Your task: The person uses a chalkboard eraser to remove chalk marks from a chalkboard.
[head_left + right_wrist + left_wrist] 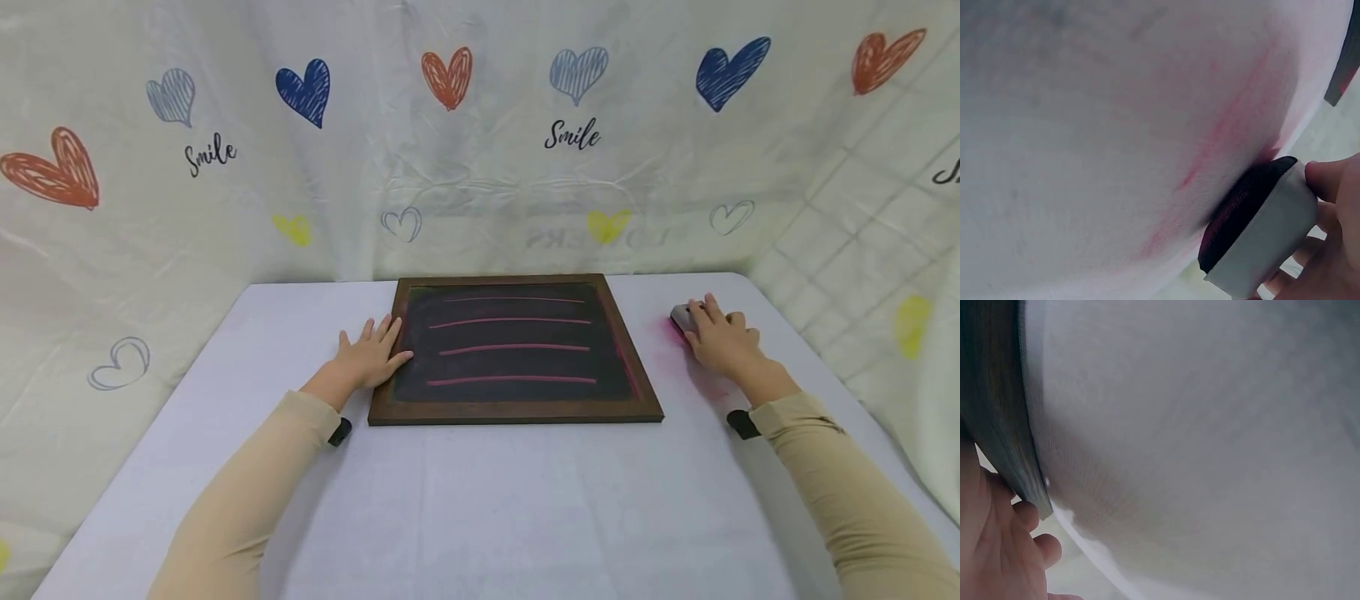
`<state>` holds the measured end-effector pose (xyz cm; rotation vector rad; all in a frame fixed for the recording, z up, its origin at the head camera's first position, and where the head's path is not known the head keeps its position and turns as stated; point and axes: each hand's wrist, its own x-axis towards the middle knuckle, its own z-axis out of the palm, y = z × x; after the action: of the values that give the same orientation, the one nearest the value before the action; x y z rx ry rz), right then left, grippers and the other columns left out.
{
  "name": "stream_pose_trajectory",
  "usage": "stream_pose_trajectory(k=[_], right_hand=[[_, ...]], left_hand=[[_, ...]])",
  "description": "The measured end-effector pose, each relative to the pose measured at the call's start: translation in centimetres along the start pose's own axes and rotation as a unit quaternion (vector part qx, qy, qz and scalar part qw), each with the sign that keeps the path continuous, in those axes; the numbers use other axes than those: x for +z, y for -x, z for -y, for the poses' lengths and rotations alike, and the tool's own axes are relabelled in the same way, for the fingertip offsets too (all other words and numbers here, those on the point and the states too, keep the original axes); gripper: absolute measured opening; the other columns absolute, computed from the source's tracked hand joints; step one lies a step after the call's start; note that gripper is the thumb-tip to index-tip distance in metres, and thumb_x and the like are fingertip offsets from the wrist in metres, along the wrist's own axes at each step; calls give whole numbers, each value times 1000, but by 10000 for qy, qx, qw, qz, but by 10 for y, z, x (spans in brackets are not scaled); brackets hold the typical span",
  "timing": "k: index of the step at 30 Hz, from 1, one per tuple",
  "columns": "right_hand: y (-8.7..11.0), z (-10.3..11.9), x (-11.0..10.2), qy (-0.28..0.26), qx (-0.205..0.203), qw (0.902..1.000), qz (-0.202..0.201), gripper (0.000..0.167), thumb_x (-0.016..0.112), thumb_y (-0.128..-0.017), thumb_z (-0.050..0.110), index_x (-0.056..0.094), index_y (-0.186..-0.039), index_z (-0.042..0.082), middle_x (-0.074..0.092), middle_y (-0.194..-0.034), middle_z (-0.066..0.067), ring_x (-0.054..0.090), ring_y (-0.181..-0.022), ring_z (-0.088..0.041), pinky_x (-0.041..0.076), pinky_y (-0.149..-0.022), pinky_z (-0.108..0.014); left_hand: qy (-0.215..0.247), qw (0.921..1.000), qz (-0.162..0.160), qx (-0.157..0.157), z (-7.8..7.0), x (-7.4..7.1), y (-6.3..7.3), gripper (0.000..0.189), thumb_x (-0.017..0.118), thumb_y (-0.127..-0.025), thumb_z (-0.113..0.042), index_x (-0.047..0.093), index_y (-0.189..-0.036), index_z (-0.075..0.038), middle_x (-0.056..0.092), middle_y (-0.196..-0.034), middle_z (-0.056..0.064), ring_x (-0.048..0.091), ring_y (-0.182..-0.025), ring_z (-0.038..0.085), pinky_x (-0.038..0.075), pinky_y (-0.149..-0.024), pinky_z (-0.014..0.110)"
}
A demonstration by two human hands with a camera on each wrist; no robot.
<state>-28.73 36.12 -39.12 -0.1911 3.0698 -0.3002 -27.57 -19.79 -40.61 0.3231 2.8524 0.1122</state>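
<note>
A person in beige sleeves (240,492) worked at a table covered with a white cloth (517,508), a hand on each side of a framed chalkboard (517,362). The left hand (367,354) lay with its fingers spread and extended, gripping nothing, its thumb reaching across the near side of the brown wooden frame (517,412). The chalkboard lay flat just to the right of that hand, marked with four roughly parallel pink lines (514,346), one above another, and a fainter pink streak along the side farthest from the left hand.

The right hand (720,342), well apart from the left and beyond the chalkboard's opposite side, held a gray eraser (1266,231), its thumb and fingers bent around the casing. The eraser's dark pad (1238,209), tinged with pink, faced the cloth below the hand; whether it touched the fabric could not be told. Pink smears (1222,137) stained the cloth beside the eraser, between the right hand and the chalkboard.

A black device (742,424) sat beneath the right wrist, with another below the left. Beyond both hands hung a pale curtain (495,167) printed with red, blue and yellow hearts and the word "Smile."
</note>
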Motion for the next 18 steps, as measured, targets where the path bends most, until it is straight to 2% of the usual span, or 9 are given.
stream_pose_trajectory(k=[8,18], right_hand=[[-2,4,4,-185,65,9996,209,60,37,-109,17,10,-159,-3,-4,-162,-36,18,-127,-68,25,-92,-78],[-1,6,1,-231,-445,9986,-147,59,33,-110,17,8,-161,1,0,-163,-35,21,-127,-68,25,-89,-77]], left_hand=[[-1,9999,25,-117,-1,1,4,76,29,-111,-51,2,-165,-6,-1,-171,18,0,-155,41,-1,-114,73],[-68,9999,-22,-105,-3,3,-1,77,28,-111,-52,1,-165,-5,-1,-171,18,-1,-156,40,-2,-114,73]])
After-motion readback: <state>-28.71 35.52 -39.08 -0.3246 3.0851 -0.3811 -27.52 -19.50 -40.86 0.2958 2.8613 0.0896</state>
